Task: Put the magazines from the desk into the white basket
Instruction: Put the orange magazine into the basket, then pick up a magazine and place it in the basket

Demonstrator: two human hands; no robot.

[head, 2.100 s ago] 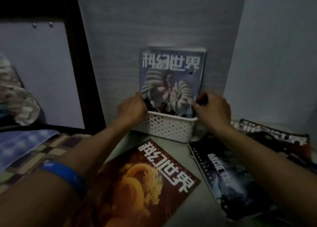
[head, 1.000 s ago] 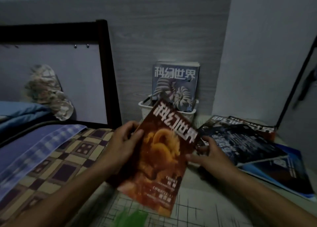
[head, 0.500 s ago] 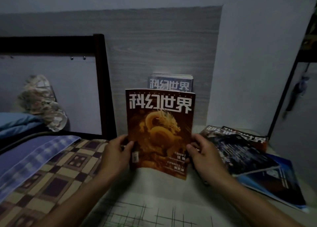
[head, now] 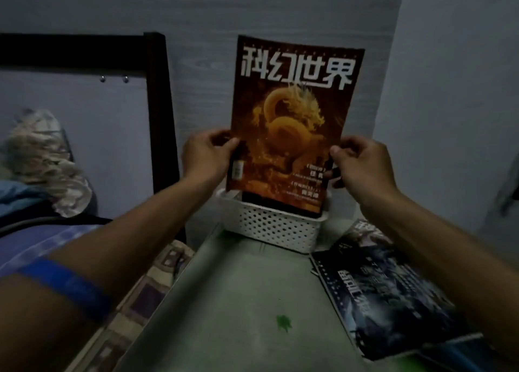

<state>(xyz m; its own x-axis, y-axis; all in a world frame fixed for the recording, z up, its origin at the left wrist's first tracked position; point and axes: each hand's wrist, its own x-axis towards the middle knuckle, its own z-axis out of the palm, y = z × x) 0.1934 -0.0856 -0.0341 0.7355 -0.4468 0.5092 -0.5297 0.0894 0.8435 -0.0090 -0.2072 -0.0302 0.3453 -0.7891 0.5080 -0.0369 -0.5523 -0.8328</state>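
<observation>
We hold the orange magazine upright with its lower edge inside the white basket, at the back of the desk against the wall. Our left hand pinches its left edge and our right hand its right edge (both clamped on it). The cover hides whatever else stands in the basket. To the right lies a pile of magazines; we count 2 covers plus a blue edge beneath. 1 blue wristband circles our left arm, beside the bed.
</observation>
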